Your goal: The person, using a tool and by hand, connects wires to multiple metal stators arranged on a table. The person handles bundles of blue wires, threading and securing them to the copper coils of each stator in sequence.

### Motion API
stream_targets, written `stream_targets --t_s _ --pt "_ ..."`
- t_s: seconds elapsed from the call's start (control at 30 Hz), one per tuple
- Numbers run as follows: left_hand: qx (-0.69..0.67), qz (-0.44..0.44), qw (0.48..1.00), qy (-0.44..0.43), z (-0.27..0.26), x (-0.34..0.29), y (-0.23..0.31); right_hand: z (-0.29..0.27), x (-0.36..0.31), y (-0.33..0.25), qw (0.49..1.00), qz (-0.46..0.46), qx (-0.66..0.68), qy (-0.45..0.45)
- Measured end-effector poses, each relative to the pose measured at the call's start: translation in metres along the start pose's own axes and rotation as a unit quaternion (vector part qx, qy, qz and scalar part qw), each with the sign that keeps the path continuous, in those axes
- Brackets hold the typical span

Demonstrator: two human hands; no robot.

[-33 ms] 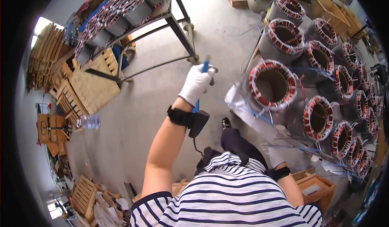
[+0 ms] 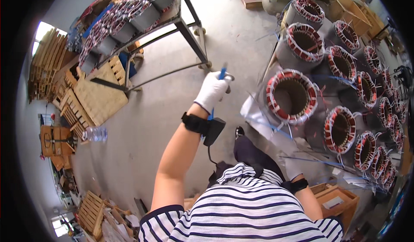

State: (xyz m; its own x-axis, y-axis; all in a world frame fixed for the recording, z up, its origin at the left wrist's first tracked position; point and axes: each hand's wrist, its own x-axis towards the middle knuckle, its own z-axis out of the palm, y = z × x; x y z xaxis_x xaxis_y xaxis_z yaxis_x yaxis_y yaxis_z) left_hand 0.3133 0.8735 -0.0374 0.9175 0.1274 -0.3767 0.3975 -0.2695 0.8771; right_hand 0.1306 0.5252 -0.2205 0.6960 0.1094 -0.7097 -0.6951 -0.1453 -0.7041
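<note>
My left hand (image 2: 212, 91), in a white glove, is closed in the air around a slim blue tool (image 2: 223, 72). The tool's grey tip shows above the fist and a blue end below it; its exact kind is unclear. Low beside my body hangs my right hand (image 2: 294, 166), also gloved, with its fingers blurred. A thin blue strip (image 2: 312, 159) passes close to that hand; whether I hold it cannot be made out. Ahead of it stands the nearest motor stator (image 2: 290, 99), a grey cylinder with red windings laced in white. A white cloth or sheet (image 2: 254, 112) lies beside this stator.
Several more stators (image 2: 340, 129) crowd the right side, with loose blue strips among them. A metal-framed cart (image 2: 189, 39) at the upper left carries further stators. Wooden pallets (image 2: 101, 88) and a clear plastic bottle (image 2: 97, 133) are at left. A wooden box (image 2: 336, 203) stands at lower right.
The whole view has shifted slightly, with the stators a little lower in the picture. My left hand appears slightly lower and further right, still gripping the blue tool.
</note>
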Motion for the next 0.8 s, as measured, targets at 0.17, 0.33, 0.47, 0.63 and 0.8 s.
stream_targets --t_s 0.17,0.33,0.47,0.63,0.8 --pt "0.137 -0.045 0.982 -0.120 0.020 0.097 -0.013 0.062 0.048 0.005 0.976 -0.004 0.217 0.009" --pt "0.141 -0.038 0.971 -0.191 0.054 0.151 -0.009 0.122 0.069 -0.003 0.927 -0.210 -0.262 0.168" --pt "0.148 0.029 0.950 -0.274 0.086 0.206 -0.009 0.152 0.072 -0.031 0.816 -0.170 -0.406 0.375" --pt "0.132 0.145 0.953 -0.231 0.135 0.222 -0.048 0.166 0.074 -0.084 0.854 0.073 -0.359 0.371" --pt "-0.022 -0.033 0.894 -0.445 0.113 0.225 -0.005 0.161 0.071 -0.122 0.708 0.087 -0.436 0.549"
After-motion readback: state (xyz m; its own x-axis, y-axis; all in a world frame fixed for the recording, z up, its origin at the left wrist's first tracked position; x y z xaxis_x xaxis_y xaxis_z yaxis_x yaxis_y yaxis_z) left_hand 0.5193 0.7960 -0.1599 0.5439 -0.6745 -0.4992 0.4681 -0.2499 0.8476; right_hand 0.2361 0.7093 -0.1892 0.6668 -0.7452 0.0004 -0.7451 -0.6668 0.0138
